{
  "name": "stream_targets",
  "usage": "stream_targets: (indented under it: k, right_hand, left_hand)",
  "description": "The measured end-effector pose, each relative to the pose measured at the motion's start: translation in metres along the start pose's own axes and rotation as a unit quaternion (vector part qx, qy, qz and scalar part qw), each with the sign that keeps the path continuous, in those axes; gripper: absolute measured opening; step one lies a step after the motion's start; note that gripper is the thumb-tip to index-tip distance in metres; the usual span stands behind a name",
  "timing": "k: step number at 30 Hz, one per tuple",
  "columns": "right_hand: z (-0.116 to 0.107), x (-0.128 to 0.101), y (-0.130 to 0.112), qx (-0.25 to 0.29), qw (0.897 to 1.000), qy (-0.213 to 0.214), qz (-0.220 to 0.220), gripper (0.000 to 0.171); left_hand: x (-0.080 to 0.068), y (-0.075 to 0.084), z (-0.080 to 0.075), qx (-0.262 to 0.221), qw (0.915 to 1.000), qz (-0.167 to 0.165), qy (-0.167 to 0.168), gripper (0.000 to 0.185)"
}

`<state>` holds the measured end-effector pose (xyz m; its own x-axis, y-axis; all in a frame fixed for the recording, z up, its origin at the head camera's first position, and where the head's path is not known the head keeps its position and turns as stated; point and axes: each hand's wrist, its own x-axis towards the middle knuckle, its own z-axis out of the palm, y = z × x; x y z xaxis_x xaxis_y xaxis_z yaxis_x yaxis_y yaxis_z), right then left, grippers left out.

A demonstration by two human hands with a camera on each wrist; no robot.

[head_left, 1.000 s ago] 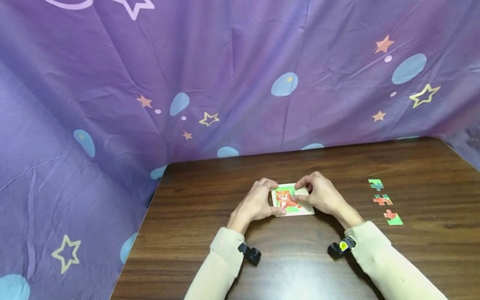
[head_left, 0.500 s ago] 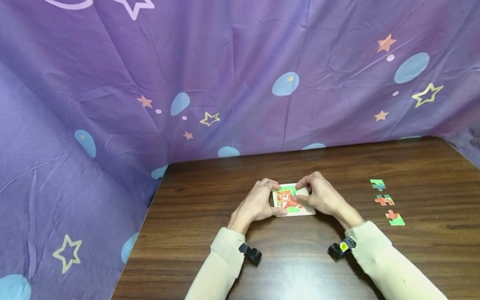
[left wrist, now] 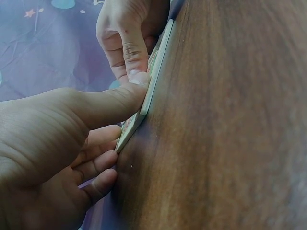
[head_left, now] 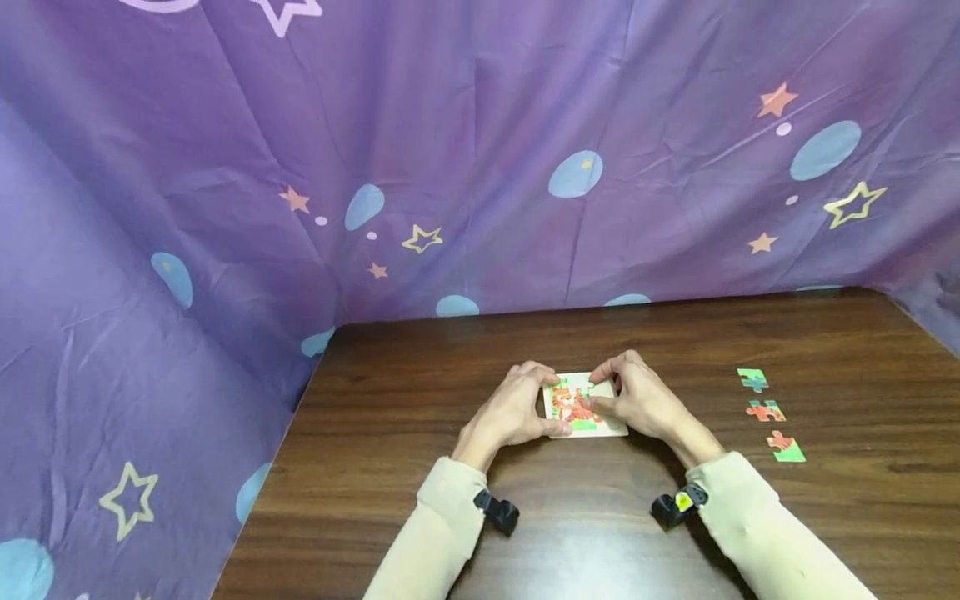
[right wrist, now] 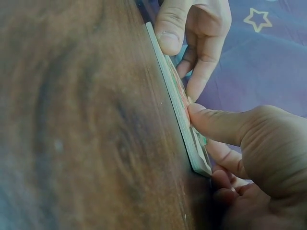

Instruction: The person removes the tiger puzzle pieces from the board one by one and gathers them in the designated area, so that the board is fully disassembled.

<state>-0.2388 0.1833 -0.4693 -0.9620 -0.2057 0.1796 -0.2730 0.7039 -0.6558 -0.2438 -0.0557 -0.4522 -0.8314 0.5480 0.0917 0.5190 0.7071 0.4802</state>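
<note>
While both hands worked at the middle of the desk (head_left: pixel 825 333), a small square puzzle board (head_left: pixel 581 406) lay flat on the dark wood, well in from every edge. The left hand (head_left: pixel 516 410) gripped the board's left side, its thumb pressed against the near edge and its fingers curled over the far one. The right hand (head_left: pixel 637 398) held the right side, thumb tip pushing down on the picture face, the fingers bent around the far corner. In the left wrist view the board (left wrist: pixel 152 81) showed as a thin, stiff slab, probably light card or wood, so it would likely slide easily on the smooth desk unless pinned; its rim looked like the sure place to hold it, since the pieces seated in it might pop loose under a careless lift. Three loose puzzle pieces (head_left: pixel 765 410) lay in a row toward the right edge, apart from the hands.
</note>
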Motion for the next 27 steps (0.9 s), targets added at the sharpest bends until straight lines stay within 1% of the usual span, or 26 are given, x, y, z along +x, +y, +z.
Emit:
stream_targets:
  k: [3, 8, 11, 18, 23, 27]
  right_hand:
    - [0.0000, -0.0023, 0.0011, -0.002, 1.000, 0.002, 0.004, 0.035]
    - [0.0006, -0.0013, 0.0025, -0.008, 1.000, 0.011, 0.005, 0.035]
    - [0.0003, 0.0010, 0.0023, -0.009, 1.000, 0.012, 0.001, 0.035]
    - [0.0015, 0.0029, 0.0011, -0.014, 1.000, 0.017, -0.008, 0.036]
    - [0.0008, 0.0051, -0.0015, -0.005, 1.000, 0.010, -0.010, 0.035]
    - [0.0002, 0.0057, -0.0019, 0.010, 1.000, 0.005, -0.016, 0.041]
  left_hand:
    - [-0.0002, 0.0015, 0.0018, -0.002, 1.0000, -0.002, -0.003, 0.076]
    - [-0.0005, 0.0020, 0.0012, -0.003, 1.0000, 0.001, 0.004, 0.075]
    - [-0.0010, 0.0013, -0.0003, 0.002, 1.0000, -0.002, 0.005, 0.076]
    - [-0.0019, -0.0002, 0.0002, -0.002, 1.0000, -0.002, 0.002, 0.076]
    - [-0.0008, -0.0012, 0.0006, 0.000, 1.0000, -0.002, 0.001, 0.076]
    - [-0.0002, -0.0011, 0.0004, -0.004, 1.0000, 0.001, 0.001, 0.077]
